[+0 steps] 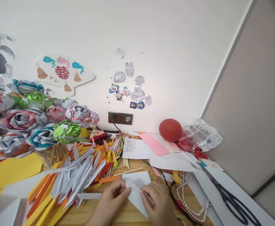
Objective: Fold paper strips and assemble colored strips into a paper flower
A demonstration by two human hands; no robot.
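White paper [136, 196] lies low on the wooden bench [125, 216], between the person's two hands, with a slanting edge running across it. From where I stand, taking it as the centre of a clock with twelve toward the wall, the left hand [111, 199] is at nine, half curled, thumb and fingertips nearly together on the paper's edge. The right hand [157, 204], at three, is mostly closed, pinching the paper's other side between thumb and fingers.

Between nine and ten spreads a heap of white strips [69, 179] over orange and yellow ones, and farther off at ten o'clock I see a big bunch of paper flowers [22, 121], in pink, green, blue and white. A sheet of writing [134, 147] lies at twelve; just to its right slants a pink paper [154, 144]. The red balloon [170, 129] sits at one o'clock, right up near the wall. At two there's a yellow tool [175, 178]; toward three, a string of beads [205, 207], with black scissors [219, 187] beyond it.
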